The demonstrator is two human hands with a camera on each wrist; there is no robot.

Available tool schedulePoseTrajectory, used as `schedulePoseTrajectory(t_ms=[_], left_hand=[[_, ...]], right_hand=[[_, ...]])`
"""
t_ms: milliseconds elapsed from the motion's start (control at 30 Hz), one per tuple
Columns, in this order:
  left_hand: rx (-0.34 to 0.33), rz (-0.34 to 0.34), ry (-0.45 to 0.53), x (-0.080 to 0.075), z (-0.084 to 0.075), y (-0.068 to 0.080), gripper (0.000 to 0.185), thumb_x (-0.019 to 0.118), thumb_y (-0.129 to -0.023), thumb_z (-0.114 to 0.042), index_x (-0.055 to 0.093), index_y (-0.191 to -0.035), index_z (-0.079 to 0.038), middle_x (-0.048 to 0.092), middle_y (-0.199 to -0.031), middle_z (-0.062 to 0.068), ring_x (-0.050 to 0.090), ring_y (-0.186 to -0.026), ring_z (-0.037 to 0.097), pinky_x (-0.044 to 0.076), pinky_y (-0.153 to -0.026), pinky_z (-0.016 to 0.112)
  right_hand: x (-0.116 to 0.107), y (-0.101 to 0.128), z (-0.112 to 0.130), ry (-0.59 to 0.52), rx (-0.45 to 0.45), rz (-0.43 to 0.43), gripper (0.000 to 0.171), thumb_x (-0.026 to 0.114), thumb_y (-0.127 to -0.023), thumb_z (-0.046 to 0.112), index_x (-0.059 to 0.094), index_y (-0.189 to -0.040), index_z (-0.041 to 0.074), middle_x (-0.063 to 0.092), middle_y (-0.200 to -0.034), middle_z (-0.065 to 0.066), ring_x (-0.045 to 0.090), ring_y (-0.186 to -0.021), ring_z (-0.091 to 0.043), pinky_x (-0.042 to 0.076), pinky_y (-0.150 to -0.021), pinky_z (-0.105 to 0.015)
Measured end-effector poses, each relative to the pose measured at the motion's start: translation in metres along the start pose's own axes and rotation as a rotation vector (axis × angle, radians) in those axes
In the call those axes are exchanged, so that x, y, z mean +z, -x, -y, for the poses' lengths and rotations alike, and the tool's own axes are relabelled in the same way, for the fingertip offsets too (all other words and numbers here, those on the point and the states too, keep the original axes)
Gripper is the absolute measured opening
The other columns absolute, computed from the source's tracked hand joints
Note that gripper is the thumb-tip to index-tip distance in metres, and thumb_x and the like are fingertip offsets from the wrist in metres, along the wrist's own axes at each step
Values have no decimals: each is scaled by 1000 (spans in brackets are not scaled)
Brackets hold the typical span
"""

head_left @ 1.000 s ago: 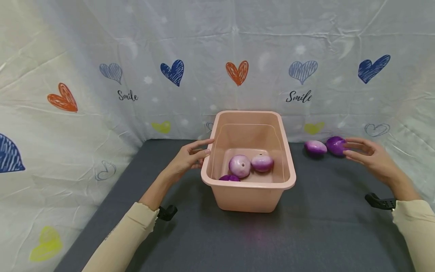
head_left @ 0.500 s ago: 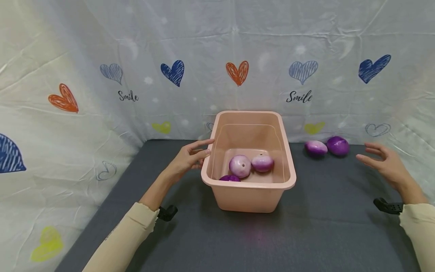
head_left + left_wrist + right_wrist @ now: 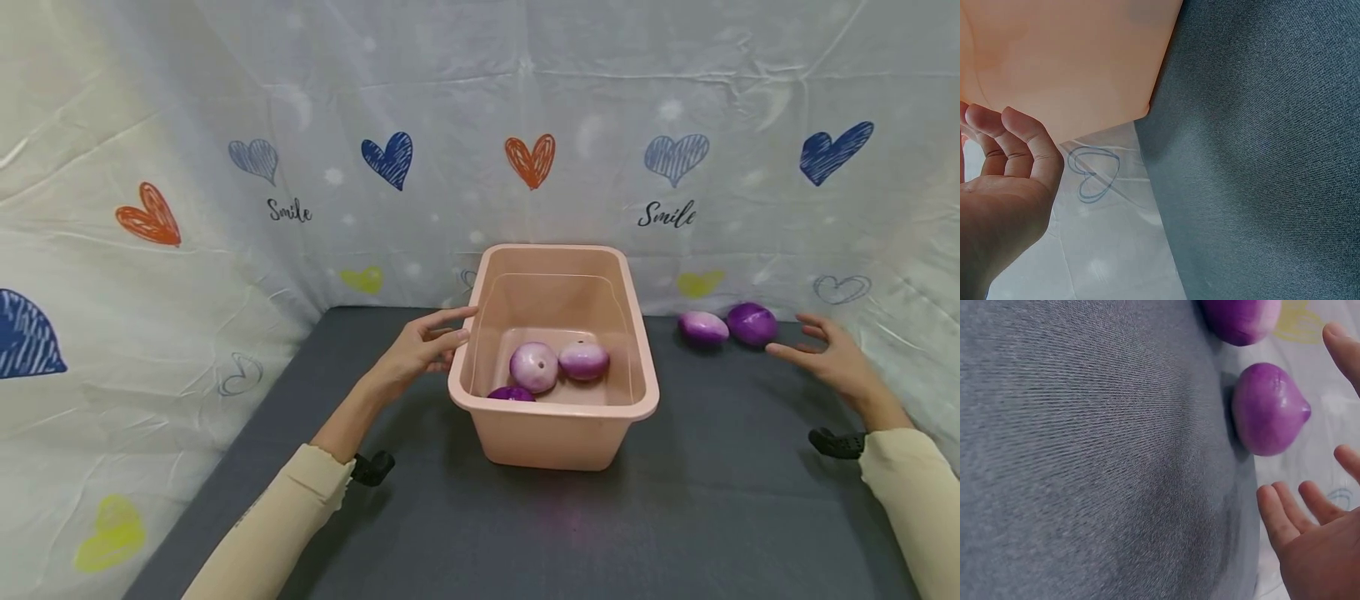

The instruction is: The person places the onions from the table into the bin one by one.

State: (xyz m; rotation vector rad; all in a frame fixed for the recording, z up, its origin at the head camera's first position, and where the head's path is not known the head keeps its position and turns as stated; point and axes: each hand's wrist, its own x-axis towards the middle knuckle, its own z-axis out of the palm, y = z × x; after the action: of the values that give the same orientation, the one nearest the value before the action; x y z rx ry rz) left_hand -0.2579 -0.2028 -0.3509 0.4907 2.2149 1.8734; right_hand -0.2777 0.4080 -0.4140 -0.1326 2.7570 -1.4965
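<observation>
A peach plastic tub (image 3: pixel 551 437) stands mid-table with two pale purple onions (image 3: pixel 533 367) and a darker onion (image 3: pixel 512 393) inside, the latter partly hidden by the front wall. My left hand (image 3: pixel 416 350) holds the tub's left rim, index finger and thumb at the edge; its other fingers (image 3: pixel 1032 134) curl beside the outer wall in the left wrist view. Two more onions lie at the table's back right: a pink-and-white one (image 3: pixel 702 328) and a deep purple one (image 3: pixel 752 324). Just right of the purple onion, my right hand (image 3: pixel 840 358) has its fingers spread, holding nothing.
A dark grey cloth (image 3: pixel 675 517) covers the table. Behind it and along the left side hangs a pale curtain (image 3: pixel 450 100) printed with hearts and lettering, close behind the tub and the two outside onions.
My right hand first drew back rightward from the deep purple onion, then came partway left towards it. The left hand stays at the tub's rim. The head view has shifted slightly.
</observation>
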Motion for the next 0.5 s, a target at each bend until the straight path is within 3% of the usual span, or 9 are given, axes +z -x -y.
schedulePoseTrajectory(t_ms=[167, 333, 500], left_hand=[[3, 3, -4, 0, -1, -1, 49, 67, -101, -29, 56, -149, -23, 55, -80, 14, 50, -74, 26, 48, -65, 33], [-4, 1, -9, 0, -1, -1, 49, 67, -101, -29, 56, -149, -23, 56, -79, 9, 49, -75, 28, 49, -65, 33], [-3, 3, -12, -1, 0, 1, 50, 67, -101, -31, 55, -149, -23, 55, -80, 13, 48, -75, 29, 48, -65, 33]], right_hand=[[3, -12, -3, 35, -15, -15, 98, 70, -99, 33, 3, -162, -1, 1, -158, -40, 20, -135, -66, 27, -97, -77], [8, -19, -4, 41, 2, -30, 99, 71, -98, 35, 5, -162, -1, 4, -158, -40, 21, -135, -66, 26, -98, -77], [12, -25, -7, 23, 12, -45, 99, 71, -98, 35, 4, -162, -1, 3, -158, -40, 19, -136, -65, 25, -99, -77]])
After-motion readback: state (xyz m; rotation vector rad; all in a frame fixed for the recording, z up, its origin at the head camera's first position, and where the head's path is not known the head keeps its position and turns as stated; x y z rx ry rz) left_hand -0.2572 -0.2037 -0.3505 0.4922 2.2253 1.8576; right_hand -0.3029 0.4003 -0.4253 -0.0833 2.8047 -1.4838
